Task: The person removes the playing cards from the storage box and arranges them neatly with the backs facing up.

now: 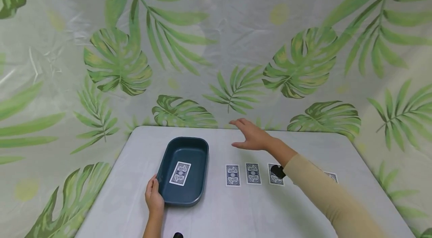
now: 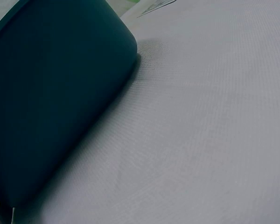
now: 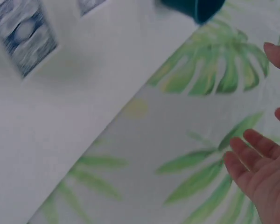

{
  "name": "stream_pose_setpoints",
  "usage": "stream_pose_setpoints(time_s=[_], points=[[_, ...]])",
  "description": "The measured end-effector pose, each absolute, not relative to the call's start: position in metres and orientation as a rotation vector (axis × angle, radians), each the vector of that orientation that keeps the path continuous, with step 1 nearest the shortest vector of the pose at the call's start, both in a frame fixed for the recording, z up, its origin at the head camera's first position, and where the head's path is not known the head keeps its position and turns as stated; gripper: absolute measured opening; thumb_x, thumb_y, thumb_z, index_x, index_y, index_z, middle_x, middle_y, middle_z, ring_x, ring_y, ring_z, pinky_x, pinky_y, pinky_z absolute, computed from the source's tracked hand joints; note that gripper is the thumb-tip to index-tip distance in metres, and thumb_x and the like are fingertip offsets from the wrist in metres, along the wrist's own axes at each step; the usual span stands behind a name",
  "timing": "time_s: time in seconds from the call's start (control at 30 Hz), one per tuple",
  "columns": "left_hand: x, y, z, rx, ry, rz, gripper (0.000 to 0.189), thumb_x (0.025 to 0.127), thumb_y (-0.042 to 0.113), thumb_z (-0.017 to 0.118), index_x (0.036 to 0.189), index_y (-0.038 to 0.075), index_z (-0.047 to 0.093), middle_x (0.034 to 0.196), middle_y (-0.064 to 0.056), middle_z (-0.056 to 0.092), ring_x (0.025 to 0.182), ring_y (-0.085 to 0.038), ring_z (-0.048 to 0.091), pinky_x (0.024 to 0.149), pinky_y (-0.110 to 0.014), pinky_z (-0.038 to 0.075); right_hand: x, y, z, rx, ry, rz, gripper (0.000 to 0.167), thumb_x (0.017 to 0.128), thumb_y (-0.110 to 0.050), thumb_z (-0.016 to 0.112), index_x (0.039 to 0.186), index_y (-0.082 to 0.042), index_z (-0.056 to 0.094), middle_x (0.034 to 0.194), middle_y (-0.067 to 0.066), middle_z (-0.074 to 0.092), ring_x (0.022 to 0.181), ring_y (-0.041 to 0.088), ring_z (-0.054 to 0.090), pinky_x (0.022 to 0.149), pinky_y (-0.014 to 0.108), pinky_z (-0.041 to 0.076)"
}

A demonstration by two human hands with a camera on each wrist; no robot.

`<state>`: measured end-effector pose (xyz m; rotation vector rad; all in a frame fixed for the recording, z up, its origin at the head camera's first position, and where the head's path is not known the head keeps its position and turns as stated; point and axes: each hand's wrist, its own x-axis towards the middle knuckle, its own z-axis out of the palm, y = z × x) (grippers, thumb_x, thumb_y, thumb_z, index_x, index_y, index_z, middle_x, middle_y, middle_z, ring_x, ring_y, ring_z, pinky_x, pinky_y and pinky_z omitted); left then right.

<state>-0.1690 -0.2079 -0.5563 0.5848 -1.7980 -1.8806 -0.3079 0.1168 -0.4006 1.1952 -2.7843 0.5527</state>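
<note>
A dark teal tray (image 1: 183, 202) stands on the left half of the table, with one blue-and-white patterned playing card (image 1: 180, 173) face down inside it. My left hand (image 1: 155, 197) rests against the outside of the tray's left wall, no finger showing inside the rim. The left wrist view is mostly filled by the tray's wall (image 2: 51, 93). My right hand (image 1: 252, 136) is raised near the table's far edge, palm bare, with thumb and fingers spread. In the right wrist view that hand (image 3: 266, 172) holds nothing.
Several face-down cards lie in a row right of the tray, among them a left one (image 1: 233, 175) and a middle one (image 1: 253, 173). My right forearm (image 1: 324, 189) crosses above the row and partly hides it. A leaf-patterned curtain (image 1: 236, 50) hangs behind the table.
</note>
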Motion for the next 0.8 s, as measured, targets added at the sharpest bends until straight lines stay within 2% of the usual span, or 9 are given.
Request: stream_pose_setpoints(time_s=[0.13, 0.27, 0.6, 0.7, 0.8], points=[[-0.169, -0.208, -0.557, 0.586, -1.802, -1.875, 0.041, 0.101, 0.017, 0.03, 0.128, -0.013, 0.042, 0.132, -0.029, 0.04, 0.124, -0.038, 0.033, 0.103, -0.045, 0.023, -0.304, 0.077, -0.408, 1.25, -2.794, 0.555, 0.077, 0.08, -0.038, 0.069, 0.14, -0.006, 0.033, 0.128, 0.015, 0.042, 0.113, 0.028, 0.045, 0.091, 0.044, 0.039], [-0.17, -0.207, -0.558, 0.585, -1.796, -1.87, 0.041, 0.101, 0.017, 0.031, 0.127, -0.013, 0.043, 0.131, -0.029, 0.041, 0.122, -0.037, 0.034, 0.101, -0.035, 0.026, -0.296, 0.037, -0.415, 1.245, -2.888, 0.523, 0.078, 0.081, -0.041, 0.068, 0.142, -0.011, 0.031, 0.132, 0.016, 0.04, 0.116, 0.028, 0.043, 0.092, 0.042, 0.038], [-0.17, -0.209, -0.562, 0.587, -1.783, -1.852, 0.04, 0.101, 0.016, 0.032, 0.126, -0.013, 0.044, 0.13, -0.029, 0.043, 0.122, -0.037, 0.035, 0.097, -0.026, 0.028, -0.276, -0.046, -0.442, 1.269, -3.104, 0.366, 0.071, 0.083, -0.046, 0.063, 0.141, -0.015, 0.034, 0.128, 0.013, 0.043, 0.114, 0.025, 0.045, 0.091, 0.038, 0.04], [-0.171, -0.21, -0.563, 0.581, -1.787, -1.847, 0.04, 0.101, 0.017, 0.032, 0.125, -0.013, 0.045, 0.13, -0.028, 0.044, 0.12, -0.033, 0.038, 0.094, -0.024, 0.029, -0.269, -0.062, -0.454, 1.26, -3.16, 0.241, 0.071, 0.083, -0.046, 0.063, 0.141, -0.016, 0.034, 0.131, 0.014, 0.042, 0.117, 0.026, 0.044, 0.093, 0.039, 0.038], [-0.172, -0.211, -0.564, 0.571, -1.786, -1.845, 0.039, 0.101, 0.017, 0.033, 0.124, -0.012, 0.047, 0.128, -0.028, 0.046, 0.112, -0.02, 0.044, 0.088, -0.018, 0.031, -0.266, -0.075, -0.468, 1.252, -3.213, 0.159, 0.072, 0.081, -0.048, 0.064, 0.141, -0.019, 0.035, 0.133, 0.013, 0.042, 0.119, 0.026, 0.042, 0.095, 0.04, 0.036]])
